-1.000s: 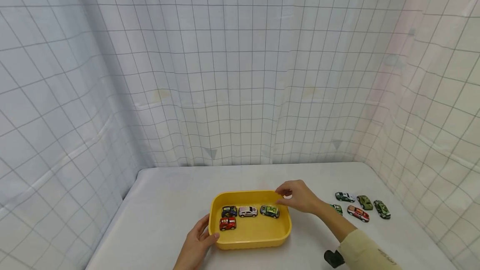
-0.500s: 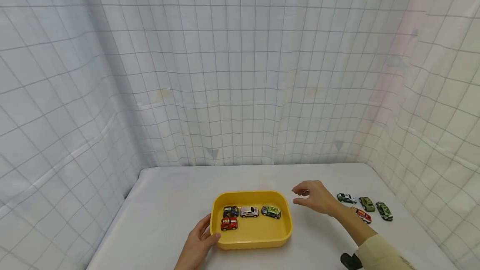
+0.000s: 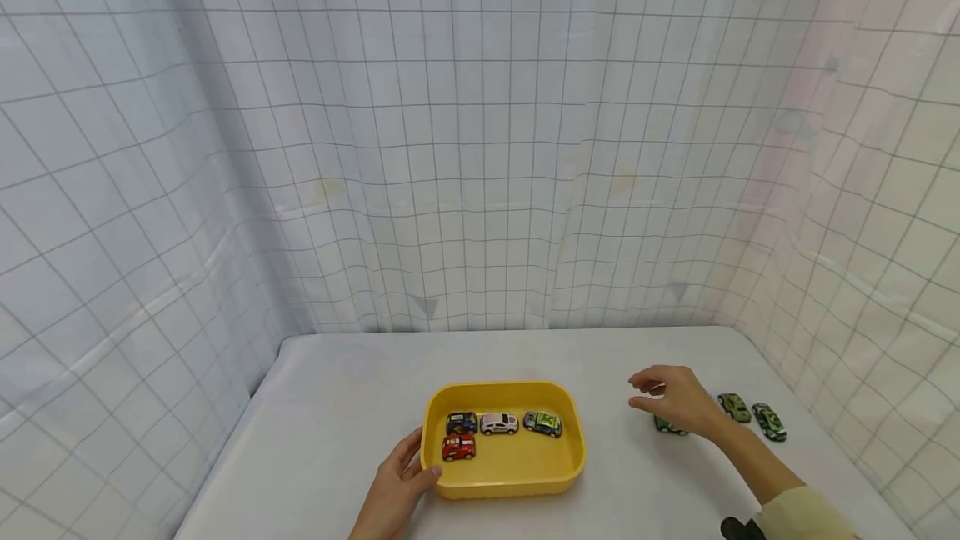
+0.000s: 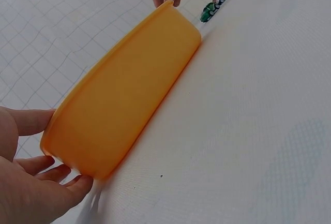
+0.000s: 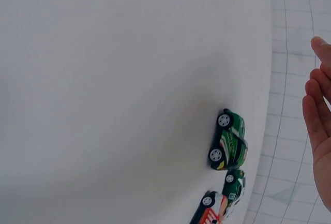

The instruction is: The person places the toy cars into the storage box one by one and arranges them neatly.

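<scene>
My left hand (image 3: 399, 477) grips the left end of a yellow plastic tray (image 3: 517, 467), thumb over the rim and fingers against the outer wall. Inside the tray are a blue toy car (image 3: 461, 422), a white one (image 3: 498, 423), a green-and-yellow one (image 3: 543, 423) and, in front, a red one (image 3: 458, 447). My right hand (image 3: 673, 397) hovers to the right of the tray, fingers loosely bent, holding nothing. Just beneath it in the head view is a green toy car (image 3: 670, 427), whose side shows plainly in the right wrist view.
Two green camouflage toy cars (image 3: 734, 407) lie farther right on the white table (image 3: 360, 407). An orange-red toy car (image 5: 211, 208) and a dark green-and-white one (image 5: 234, 187) sit near the green car; my right arm hides them in the head view. Gridded white curtains surround the table.
My right hand has moved from the tray's right rim rightward over the table, to above the green car. The left hand and the cars in the tray stay where they were.
</scene>
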A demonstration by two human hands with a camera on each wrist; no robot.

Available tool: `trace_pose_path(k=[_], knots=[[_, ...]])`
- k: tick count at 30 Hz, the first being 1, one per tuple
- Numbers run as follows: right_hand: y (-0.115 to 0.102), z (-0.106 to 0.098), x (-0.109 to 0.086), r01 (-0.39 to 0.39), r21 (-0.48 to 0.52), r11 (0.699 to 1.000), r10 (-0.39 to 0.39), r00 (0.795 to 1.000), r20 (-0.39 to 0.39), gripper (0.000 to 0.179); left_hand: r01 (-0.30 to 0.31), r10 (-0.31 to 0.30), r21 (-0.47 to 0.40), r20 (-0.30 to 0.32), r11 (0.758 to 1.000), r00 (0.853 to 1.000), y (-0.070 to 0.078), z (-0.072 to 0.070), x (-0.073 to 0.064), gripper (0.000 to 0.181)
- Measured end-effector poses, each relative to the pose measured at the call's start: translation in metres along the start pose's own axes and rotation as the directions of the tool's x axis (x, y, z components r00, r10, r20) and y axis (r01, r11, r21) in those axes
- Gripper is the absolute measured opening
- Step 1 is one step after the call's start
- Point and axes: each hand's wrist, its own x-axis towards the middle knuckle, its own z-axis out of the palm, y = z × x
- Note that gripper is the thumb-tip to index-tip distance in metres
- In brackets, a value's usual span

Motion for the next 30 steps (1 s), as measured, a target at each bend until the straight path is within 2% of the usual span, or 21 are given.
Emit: trace_pose_path(k=[5,10,22,30], knots=[[0.012,-0.010,-0.014,-0.071,0.006,0.997,0.071,0.997,-0.010,0.030,0.018,-0.017,0.018,-0.025,1.000,1.000,0.000,-0.002,-0.001,0.082],[0.020,-0.020,-0.027,-0.143,-0.008,0.990,0.143,0.989,-0.040,0.033,0.016,-0.016,-0.002,-0.021,1.000,1.000,0.003,-0.004,-0.001,0.082],[0.044,-0.030,-0.051,-0.218,-0.052,0.975,0.213,0.973,-0.086,0.028,0.024,-0.024,-0.011,0.000,1.000,1.000,0.003,-0.005,0.000,0.083],[0.057,-0.039,-0.069,-0.292,-0.111,0.950,0.286,0.956,-0.066,0.032,0.016,-0.016,-0.010,-0.004,1.000,1.000,0.003,-0.001,-0.002,0.082]])
